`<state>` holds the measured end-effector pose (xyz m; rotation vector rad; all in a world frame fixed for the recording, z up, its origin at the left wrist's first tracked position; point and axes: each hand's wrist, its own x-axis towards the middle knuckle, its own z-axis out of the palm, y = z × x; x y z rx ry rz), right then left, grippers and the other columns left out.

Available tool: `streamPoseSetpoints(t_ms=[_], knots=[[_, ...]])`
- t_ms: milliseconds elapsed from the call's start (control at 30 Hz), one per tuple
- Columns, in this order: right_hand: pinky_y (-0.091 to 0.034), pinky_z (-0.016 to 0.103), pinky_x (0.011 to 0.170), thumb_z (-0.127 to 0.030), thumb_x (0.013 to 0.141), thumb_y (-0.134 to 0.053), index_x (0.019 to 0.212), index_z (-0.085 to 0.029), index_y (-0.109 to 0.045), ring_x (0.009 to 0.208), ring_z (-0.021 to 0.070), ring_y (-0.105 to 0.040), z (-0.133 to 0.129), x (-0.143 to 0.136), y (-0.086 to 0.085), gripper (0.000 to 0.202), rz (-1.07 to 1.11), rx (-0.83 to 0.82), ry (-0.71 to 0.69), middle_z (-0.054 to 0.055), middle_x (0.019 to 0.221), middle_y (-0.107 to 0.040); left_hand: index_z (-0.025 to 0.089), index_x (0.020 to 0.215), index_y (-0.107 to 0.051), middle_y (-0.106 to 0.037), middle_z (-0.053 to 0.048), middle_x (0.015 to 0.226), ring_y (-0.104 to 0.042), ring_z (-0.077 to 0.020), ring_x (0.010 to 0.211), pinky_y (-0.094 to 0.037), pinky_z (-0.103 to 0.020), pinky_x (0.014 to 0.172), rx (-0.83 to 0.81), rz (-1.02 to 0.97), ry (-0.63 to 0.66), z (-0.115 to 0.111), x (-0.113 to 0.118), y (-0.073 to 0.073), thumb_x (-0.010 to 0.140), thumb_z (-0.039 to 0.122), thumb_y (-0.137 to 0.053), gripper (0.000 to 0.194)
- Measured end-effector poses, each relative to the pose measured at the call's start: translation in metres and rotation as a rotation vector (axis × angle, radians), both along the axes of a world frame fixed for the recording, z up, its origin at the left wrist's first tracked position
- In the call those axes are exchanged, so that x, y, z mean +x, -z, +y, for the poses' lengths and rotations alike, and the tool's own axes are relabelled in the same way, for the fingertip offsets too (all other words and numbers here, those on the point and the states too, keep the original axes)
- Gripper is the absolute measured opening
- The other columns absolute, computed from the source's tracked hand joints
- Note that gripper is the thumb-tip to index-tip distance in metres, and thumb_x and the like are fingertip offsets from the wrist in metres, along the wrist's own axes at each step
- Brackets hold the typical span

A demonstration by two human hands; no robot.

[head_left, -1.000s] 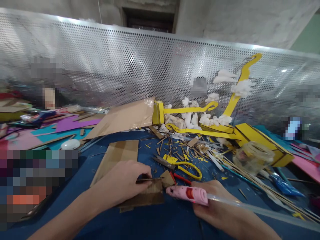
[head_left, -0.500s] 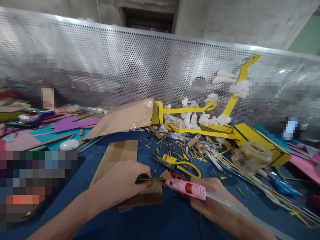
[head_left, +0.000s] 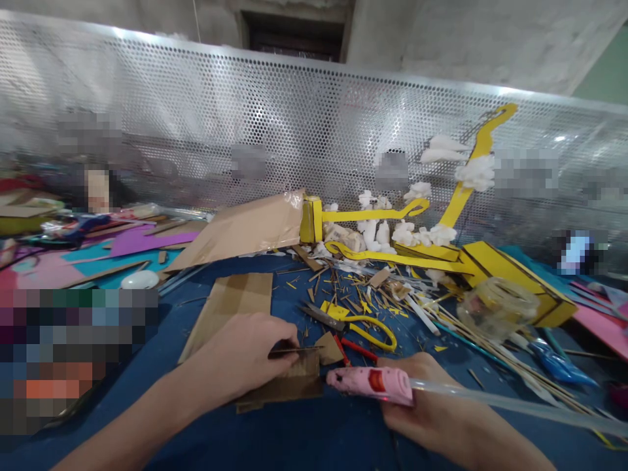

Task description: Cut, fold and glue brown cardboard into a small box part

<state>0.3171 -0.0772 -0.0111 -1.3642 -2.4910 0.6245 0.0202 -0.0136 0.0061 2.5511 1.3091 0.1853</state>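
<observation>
My left hand [head_left: 255, 350] pinches a thin cardboard piece [head_left: 307, 349], held edge-on over a flat brown cardboard sheet [head_left: 294, 383] on the blue tabletop. Closed around a pink hot glue gun [head_left: 360, 383] is my right hand [head_left: 417, 399]. A clear glue stick [head_left: 490, 400] runs out of the gun's rear to the right. The gun's nozzle points left and sits just apart from the cardboard. Right beyond the gun lie a small cardboard square [head_left: 328, 348] and a red-handled tool [head_left: 358, 348], partly hidden. Yellow-handled scissors [head_left: 370, 327] rest behind them.
Yellow cardboard constructions [head_left: 515, 281] with white fluffy tufts stand at the back right, near a clear jar [head_left: 498, 307]. Scraps [head_left: 343, 288] litter the middle. A brown cardboard panel [head_left: 245, 229] leans at the back, before a perforated metal screen [head_left: 294, 124]. Purple sheets [head_left: 142, 241] lie left.
My right hand has drawn the glue gun slightly right and down, off the cardboard piece, uncovering more of the small square and the red-handled tool. My left hand keeps its pinch.
</observation>
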Motion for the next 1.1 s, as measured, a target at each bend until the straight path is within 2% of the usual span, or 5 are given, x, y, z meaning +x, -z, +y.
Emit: streamPoseSetpoints(t_ms=[233,400,667,900,1100], knots=[[-0.045,0.022,0.064,-0.007,0.08,-0.055,0.1,-0.026,-0.076,0.072,0.015,-0.063,-0.0001,-0.0057,-0.0072,0.035,0.037,-0.003,0.01,-0.002,0.085,-0.074,0.03,0.092,-0.077,-0.08,0.001,0.088,-0.072,-0.0241,0.083,-0.036,-0.031,0.062,0.012,0.029,0.008,-0.0006,0.0016,-0.0003,0.091,0.032,-0.063,0.014],[-0.041,0.022,0.059,-0.006,0.078,-0.056,0.09,-0.022,-0.073,0.064,0.0133,-0.059,0.0,-0.0074,-0.0047,0.027,-0.003,0.01,0.027,-0.002,0.076,-0.07,0.031,0.093,-0.076,-0.08,0.002,0.09,-0.072,-0.0251,0.085,-0.034,-0.031,0.063,0.019,0.028,0.009,-0.0013,0.0014,-0.0006,0.092,0.032,-0.061,0.015],[-0.042,0.022,0.055,-0.008,0.073,-0.059,0.081,-0.024,-0.073,0.057,0.0134,-0.058,-0.0018,-0.0041,-0.0022,0.022,0.011,0.04,0.067,-0.003,0.071,-0.071,0.032,0.092,-0.074,-0.08,0.004,0.091,-0.073,-0.0248,0.086,-0.033,-0.031,0.064,0.015,0.016,0.011,-0.0017,0.0001,0.0006,0.092,0.033,-0.061,0.013],[-0.048,0.023,0.06,-0.01,0.072,-0.059,0.091,-0.027,-0.08,0.063,0.0176,-0.065,-0.0017,-0.003,-0.0035,0.033,0.057,0.03,0.065,-0.002,0.073,-0.076,0.032,0.091,-0.075,-0.08,0.004,0.09,-0.073,-0.0247,0.085,-0.032,-0.031,0.063,0.028,0.018,0.008,-0.0024,-0.0003,0.0009,0.091,0.031,-0.062,0.012],[-0.045,0.022,0.056,-0.009,0.073,-0.058,0.098,-0.028,-0.08,0.057,0.0148,-0.061,0.0006,-0.0019,-0.001,0.038,0.083,0.019,0.032,-0.003,0.072,-0.075,0.032,0.092,-0.075,-0.081,0.005,0.09,-0.073,-0.0247,0.086,-0.033,-0.032,0.063,0.043,0.011,0.017,-0.0018,-0.0007,0.0031,0.092,0.033,-0.063,0.012]])
